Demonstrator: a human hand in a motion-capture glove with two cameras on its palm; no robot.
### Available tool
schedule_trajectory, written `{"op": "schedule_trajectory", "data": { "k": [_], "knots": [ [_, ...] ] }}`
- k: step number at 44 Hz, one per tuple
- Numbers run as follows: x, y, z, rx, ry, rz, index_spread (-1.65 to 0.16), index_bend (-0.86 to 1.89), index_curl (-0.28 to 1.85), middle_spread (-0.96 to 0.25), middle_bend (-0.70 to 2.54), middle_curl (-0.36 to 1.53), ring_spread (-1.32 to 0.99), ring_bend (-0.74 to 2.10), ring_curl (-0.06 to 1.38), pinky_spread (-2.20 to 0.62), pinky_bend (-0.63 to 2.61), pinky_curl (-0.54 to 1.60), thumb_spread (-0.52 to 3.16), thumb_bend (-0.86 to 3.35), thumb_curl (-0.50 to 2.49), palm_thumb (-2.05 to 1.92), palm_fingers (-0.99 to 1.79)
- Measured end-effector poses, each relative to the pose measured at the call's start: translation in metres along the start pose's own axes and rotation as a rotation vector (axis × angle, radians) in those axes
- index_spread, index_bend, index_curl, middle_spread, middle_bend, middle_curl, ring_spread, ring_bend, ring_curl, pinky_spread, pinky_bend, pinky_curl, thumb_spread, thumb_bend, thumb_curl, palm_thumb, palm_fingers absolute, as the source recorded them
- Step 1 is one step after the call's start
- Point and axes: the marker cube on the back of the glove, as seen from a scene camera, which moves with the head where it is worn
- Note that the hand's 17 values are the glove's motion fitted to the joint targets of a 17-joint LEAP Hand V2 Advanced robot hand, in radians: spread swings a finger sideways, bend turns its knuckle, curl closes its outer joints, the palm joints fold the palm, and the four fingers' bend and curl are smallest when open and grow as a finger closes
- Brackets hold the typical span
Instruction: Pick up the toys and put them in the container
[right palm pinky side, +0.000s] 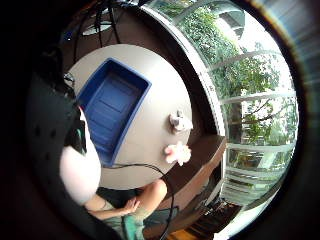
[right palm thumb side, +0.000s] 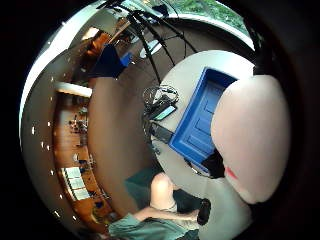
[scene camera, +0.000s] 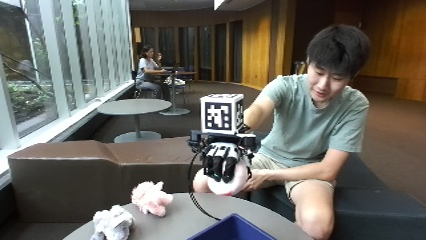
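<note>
From the outside view I see the grip (scene camera: 223, 165) raised above the surface (scene camera: 200, 217), fingers curled down over a pale round toy (scene camera: 225, 186), so it is grasping that toy. The toy hangs clear of the surface, between the seated person and the bin (scene camera: 233, 231), near the bin's corner.

The bin is blue, rectangular and open-topped. In the little finger side palm view its interior (right palm pinky side: 112, 107) shows bare, and the held toy (right palm pinky side: 80, 172) sits close to the palm, overlapping the bin's near end. In the thumb side palm view the same toy (right palm thumb side: 250, 137) fills much of the frame and covers part of the bin (right palm thumb side: 200, 125).

Two more toys lie on the surface, well apart from the bin on its window side: a pink plush (scene camera: 152, 197) and a grey plush (scene camera: 113, 222), just beside each other but not touching as far as I can tell. Both also show in the little finger side palm view, pink (right palm pinky side: 177, 152) and grey (right palm pinky side: 180, 121).

A black cable (scene camera: 196, 200) loops from the grip down to the surface, between the pink plush and the bin. On the bin's other side, a phone (right palm thumb side: 165, 112) and coiled cables (right palm thumb side: 157, 95) rest at the surface edge.

The bare hand (scene camera: 256, 179) rests on the person's lap, just beside the held toy.
</note>
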Motion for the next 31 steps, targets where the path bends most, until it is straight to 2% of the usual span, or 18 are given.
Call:
{"op": "schedule_trajectory", "data": {
  "k": [3,5,7,8,10,14,18,24,31],
  "knots": [
    [-0.006,-0.003,0.008,-0.015,-0.006,0.002,-0.43,0.84,1.02,-0.33,1.18,0.82,-0.43,1.46,0.81,-0.33,1.37,0.67,0.03,0.23,1.08,0.70,0.47],
    [-0.010,-0.004,0.013,-0.023,-0.016,0.010,-0.43,0.80,1.02,-0.34,1.12,0.81,-0.44,1.44,0.80,-0.33,1.38,0.66,0.04,0.21,1.08,0.68,0.35],
    [-0.013,-0.004,0.018,-0.028,-0.028,0.013,-0.42,0.76,1.02,-0.33,1.06,0.80,-0.44,1.42,0.81,-0.33,1.41,0.67,0.06,0.21,1.09,0.68,0.22],
    [-0.013,-0.003,0.021,-0.028,-0.033,0.009,-0.40,0.70,1.01,-0.31,0.98,0.78,-0.43,1.36,0.79,-0.32,1.42,0.67,0.11,0.20,1.09,0.68,0.05],
    [-0.014,-0.001,0.026,-0.027,-0.043,0.001,-0.38,0.61,0.98,-0.29,0.88,0.75,-0.39,1.34,0.79,-0.29,1.41,0.66,0.24,0.20,1.11,0.61,-0.12],
    [-0.018,-0.002,0.031,-0.086,-0.070,0.022,-0.34,0.42,0.86,-0.19,0.60,0.64,-0.29,1.01,0.69,-0.17,1.39,0.61,0.49,0.18,1.10,0.51,-0.46],
    [-0.019,-0.003,0.032,-0.177,-0.099,0.020,-0.31,0.22,0.76,-0.09,0.37,0.55,-0.19,0.73,0.60,-0.09,1.38,0.57,0.72,0.08,1.00,0.35,-0.59],
    [-0.001,0.007,0.020,-0.194,-0.062,0.008,-0.27,0.06,0.62,-0.01,0.15,0.47,-0.09,0.48,0.50,-0.01,1.29,0.52,0.97,-0.02,0.86,0.22,-0.46],
    [0.053,0.031,-0.003,-0.195,0.029,0.043,-0.25,0.06,0.50,0.02,0.11,0.40,-0.03,0.36,0.44,0.03,1.17,0.46,1.13,-0.03,0.72,0.15,-0.35]
  ]
}}
